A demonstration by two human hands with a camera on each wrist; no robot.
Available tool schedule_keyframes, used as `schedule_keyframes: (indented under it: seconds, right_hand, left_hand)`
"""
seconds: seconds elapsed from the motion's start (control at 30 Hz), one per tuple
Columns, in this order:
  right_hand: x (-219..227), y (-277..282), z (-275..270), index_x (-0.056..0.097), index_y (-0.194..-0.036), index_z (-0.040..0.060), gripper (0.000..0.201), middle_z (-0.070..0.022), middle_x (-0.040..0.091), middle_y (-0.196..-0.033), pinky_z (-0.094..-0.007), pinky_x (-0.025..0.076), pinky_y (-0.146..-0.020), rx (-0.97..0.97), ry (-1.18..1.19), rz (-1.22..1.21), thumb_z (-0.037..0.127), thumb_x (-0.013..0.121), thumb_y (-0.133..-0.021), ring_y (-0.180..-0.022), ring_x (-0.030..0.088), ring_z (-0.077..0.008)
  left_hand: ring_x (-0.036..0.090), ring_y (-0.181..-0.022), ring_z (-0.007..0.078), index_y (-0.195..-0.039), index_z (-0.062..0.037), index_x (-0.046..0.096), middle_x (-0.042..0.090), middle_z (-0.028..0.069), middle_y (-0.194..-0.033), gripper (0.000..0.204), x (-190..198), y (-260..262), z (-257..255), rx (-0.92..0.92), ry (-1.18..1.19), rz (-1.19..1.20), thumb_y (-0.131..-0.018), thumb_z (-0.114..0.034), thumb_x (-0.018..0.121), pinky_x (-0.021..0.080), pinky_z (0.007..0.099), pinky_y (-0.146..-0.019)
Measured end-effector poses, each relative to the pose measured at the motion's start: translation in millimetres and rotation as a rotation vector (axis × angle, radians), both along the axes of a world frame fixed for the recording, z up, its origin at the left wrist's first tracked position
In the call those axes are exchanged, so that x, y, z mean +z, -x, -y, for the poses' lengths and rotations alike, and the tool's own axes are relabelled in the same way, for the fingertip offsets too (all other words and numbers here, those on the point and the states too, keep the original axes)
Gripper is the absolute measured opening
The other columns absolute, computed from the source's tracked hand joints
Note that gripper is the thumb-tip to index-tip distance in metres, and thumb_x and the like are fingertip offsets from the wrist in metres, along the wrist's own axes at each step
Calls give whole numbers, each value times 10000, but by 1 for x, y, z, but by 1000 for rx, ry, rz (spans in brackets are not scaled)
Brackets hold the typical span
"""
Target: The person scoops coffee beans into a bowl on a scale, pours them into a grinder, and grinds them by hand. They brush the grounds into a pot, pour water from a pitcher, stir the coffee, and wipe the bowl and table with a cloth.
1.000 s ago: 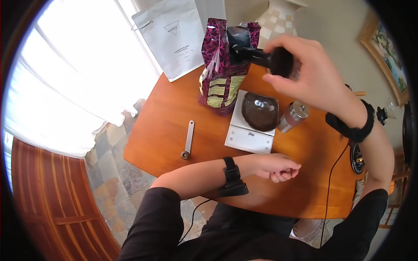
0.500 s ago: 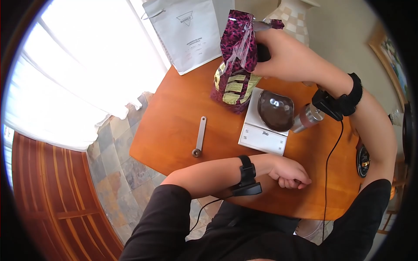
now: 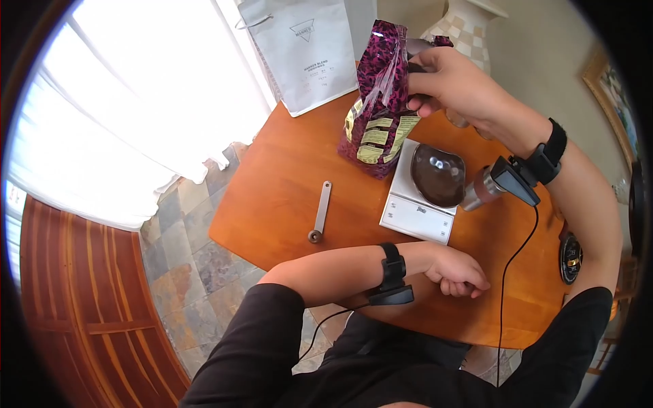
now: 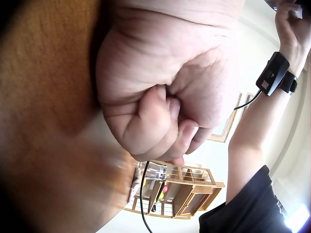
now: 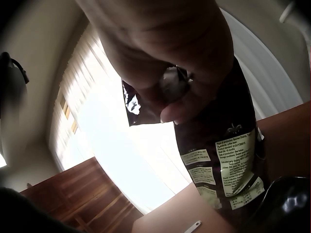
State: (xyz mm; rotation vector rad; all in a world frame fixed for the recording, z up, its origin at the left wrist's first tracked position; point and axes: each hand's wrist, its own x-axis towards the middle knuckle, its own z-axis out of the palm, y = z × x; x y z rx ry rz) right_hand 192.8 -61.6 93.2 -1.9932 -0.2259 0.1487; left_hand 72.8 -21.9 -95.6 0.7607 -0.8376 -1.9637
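My right hand (image 3: pixel 452 85) is at the mouth of the purple patterned bag (image 3: pixel 384 88), its fingers curled round the dark handle of a black scoop (image 3: pixel 420 65); the scoop's far end is hidden. In the right wrist view, thumb and fingers close together above the labelled bag (image 5: pixel 228 160). Below and right of the bag, a dark glossy bowl (image 3: pixel 439 175) sits on a white scale (image 3: pixel 416 219). My left hand (image 3: pixel 457 270) rests at the table's near side, fingers curled into the palm, nothing seen in it (image 4: pixel 155 107).
A white pouch (image 3: pixel 306 61) stands at the back left, a pale vase (image 3: pixel 462 30) at the back right. A metal grinder (image 3: pixel 481 189) is right of the bowl. On the left of the table (image 3: pixel 272 197) lies a metal handle (image 3: pixel 322 209). A black cable (image 3: pixel 503 292) hangs from the right wrist.
My right hand has gone left and down to the bag's mouth with the black scoop, which now mostly disappears behind hand and bag. The left hand keeps its curled pose while the head view shifts.
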Motion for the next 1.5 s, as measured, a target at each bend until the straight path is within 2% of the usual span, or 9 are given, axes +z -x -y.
schedule_keyframes:
  seconds: [0.23, 0.4, 0.5, 0.73, 0.83, 0.9, 1.1, 1.43, 1.5]
  right_hand:
    - [14, 14, 10, 640, -1008, -37, 251, -86, 659, -918, -196, 551, -632, -82, -111, -46, 158, 673, -853, -684, 625, -84]
    - [11, 30, 33, 629, -1047, -38, 279, -71, 628, -983, -187, 550, -670, -59, -384, -69, 171, 677, -868, -742, 613, -81]
    - [10, 38, 44, 612, -938, 15, 187, -25, 615, -856, -155, 512, -576, -56, -487, -122, 194, 655, -903, -668, 593, -61]
    - [9, 49, 72, 625, -980, -8, 193, -38, 615, -878, -172, 522, -600, -149, -566, -20, 175, 625, -917, -674, 594, -62]
    - [5, 57, 85, 580, -838, 23, 130, -48, 602, -784, -171, 527, -559, -214, -678, -13, 129, 639, -886, -618, 596, -79]
    - [-2, 58, 103, 577, -1054, -35, 222, -38, 586, -852, -195, 490, -584, -135, -669, -67, 134, 567, -910, -687, 569, -81]
    - [-3, 89, 122, 547, -1099, -30, 246, -46, 544, -839, -217, 445, -563, -194, -767, -72, 115, 527, -902, -681, 514, -99]
    - [-28, 117, 146, 574, -1039, 75, 215, 18, 524, -739, -187, 337, -525, -175, -258, 37, 80, 560, -825, -619, 462, -31]
    - [-30, 118, 141, 568, -1027, 75, 219, 20, 535, -736, -188, 323, -520, -120, -31, 108, 68, 559, -808, -602, 448, -22]
  left_hand:
    - [231, -440, 24, -824, -67, 512, 278, -92, -550, 272, 4, -1, 0, -30, -9, 8, -987, -274, 442, 164, 198, -373]
    - [222, -440, 24, -828, -68, 503, 272, -94, -550, 271, 9, -1, -1, -53, -19, 51, -988, -277, 439, 149, 205, -384]
    - [218, -447, 25, -834, -68, 496, 269, -93, -551, 272, 11, 0, -1, -43, -45, 55, -993, -282, 438, 143, 208, -394]
    - [213, -454, 25, -844, -74, 489, 275, -91, -557, 280, 6, 0, 1, -45, -61, 41, -1012, -290, 434, 147, 207, -401]
    - [212, -454, 24, -846, -75, 490, 278, -90, -560, 282, 3, 1, 2, -58, -55, 24, -1020, -288, 425, 144, 209, -400]
    - [211, -454, 24, -847, -75, 490, 277, -89, -561, 284, 3, 1, 1, -61, -59, 22, -1023, -287, 420, 143, 210, -400]
    - [209, -450, 19, -847, -75, 484, 263, -93, -556, 282, 3, 0, 2, -76, -46, 10, -1028, -278, 411, 139, 210, -395]
    - [202, -444, 11, -847, -73, 485, 251, -106, -560, 287, 4, -1, 1, -78, -38, 9, -1033, -275, 403, 143, 205, -393]
    - [202, -445, 11, -847, -74, 486, 252, -107, -562, 286, 3, -1, 2, -78, -37, 6, -1033, -276, 405, 145, 204, -394]
